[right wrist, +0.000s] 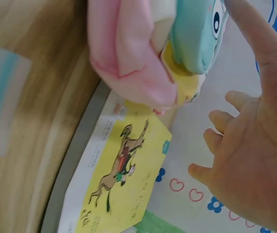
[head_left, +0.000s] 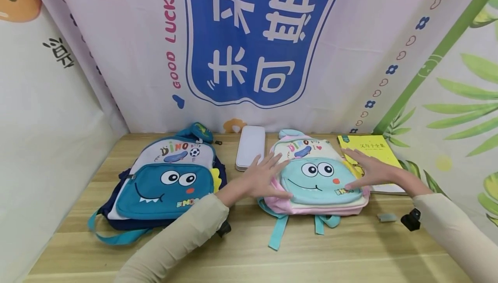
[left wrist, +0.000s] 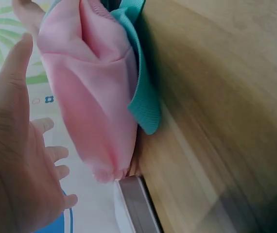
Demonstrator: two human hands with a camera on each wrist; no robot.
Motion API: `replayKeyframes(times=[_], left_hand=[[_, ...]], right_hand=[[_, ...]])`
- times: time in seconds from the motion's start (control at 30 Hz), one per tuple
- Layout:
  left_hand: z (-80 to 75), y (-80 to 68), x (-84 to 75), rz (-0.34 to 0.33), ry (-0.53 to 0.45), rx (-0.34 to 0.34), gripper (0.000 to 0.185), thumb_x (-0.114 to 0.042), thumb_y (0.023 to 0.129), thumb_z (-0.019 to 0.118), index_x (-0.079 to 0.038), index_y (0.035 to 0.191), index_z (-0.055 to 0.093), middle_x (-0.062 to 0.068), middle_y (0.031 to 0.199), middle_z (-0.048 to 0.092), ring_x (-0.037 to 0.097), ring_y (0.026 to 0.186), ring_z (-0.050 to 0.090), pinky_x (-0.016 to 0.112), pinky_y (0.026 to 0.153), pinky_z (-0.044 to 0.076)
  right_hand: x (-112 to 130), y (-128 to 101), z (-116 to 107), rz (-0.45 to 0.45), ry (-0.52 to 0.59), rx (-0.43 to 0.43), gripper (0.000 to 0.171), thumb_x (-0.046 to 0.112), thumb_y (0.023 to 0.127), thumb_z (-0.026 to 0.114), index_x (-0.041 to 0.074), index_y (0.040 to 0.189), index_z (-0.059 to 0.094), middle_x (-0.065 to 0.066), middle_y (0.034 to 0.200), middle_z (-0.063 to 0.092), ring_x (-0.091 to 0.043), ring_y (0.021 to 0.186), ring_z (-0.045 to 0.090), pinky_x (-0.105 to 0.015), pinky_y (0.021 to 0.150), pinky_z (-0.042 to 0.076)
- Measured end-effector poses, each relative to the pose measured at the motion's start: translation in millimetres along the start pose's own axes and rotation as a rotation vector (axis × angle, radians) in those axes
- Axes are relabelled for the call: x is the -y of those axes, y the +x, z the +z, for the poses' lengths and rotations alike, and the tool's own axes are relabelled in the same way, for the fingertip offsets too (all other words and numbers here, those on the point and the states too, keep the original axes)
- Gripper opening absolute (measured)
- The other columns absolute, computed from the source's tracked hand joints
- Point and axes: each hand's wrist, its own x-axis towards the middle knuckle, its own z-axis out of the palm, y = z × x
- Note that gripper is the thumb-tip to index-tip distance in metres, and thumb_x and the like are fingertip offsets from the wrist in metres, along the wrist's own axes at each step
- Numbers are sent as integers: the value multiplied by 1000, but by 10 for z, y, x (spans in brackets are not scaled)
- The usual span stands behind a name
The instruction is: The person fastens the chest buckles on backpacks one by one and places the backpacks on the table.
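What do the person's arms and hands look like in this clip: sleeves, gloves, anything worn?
Both hands, the left hand and right hand, are bare, with no gloves or rings visible. Both arms wear long plain cream sleeves reaching to the wrists. A small black device sits under the right wrist, another under the left.

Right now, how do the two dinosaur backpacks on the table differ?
The pink backpack has a pale mint face pocket; the blue backpack has a deep teal one. Both hands, left hand and right hand, flank the pink backpack; the blue backpack lies untouched. Both lie flat, face up, with googly-eyed dinosaur faces.
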Motion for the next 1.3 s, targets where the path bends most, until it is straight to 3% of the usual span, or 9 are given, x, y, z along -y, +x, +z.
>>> replayKeyframes(times=[0.27,0.57,0.93,1.3], left_hand=[[48,-21,-13,10,-16,42,109,-85,80,57,-30,165,15,9,172,17,33,159,13,61,126,7],[68,-27,-29,-23,-41,87,109,-87,77,58,-33,164,18,4,171,21,24,158,18,56,128,7],[81,-48,-33,-29,-34,88,108,-88,76,57,-31,163,24,4,170,23,24,158,21,55,128,11],[59,-41,-60,-22,-15,89,104,-85,78,60,-29,161,32,3,167,30,23,156,26,55,128,11]], right_hand=[[-105,-87,17,-32,88,48,120,37,76,89,1,162,12,-35,165,8,-60,149,3,-79,112,14],[-148,-140,16,-39,117,78,119,34,75,90,2,162,13,-37,164,8,-61,148,8,-79,110,22],[-160,-213,107,-47,183,169,139,28,64,97,-1,162,3,-37,164,4,-62,147,7,-78,112,16],[-209,-224,234,-109,168,114,148,31,60,99,-2,161,-5,-41,162,2,-64,145,12,-77,112,19]])
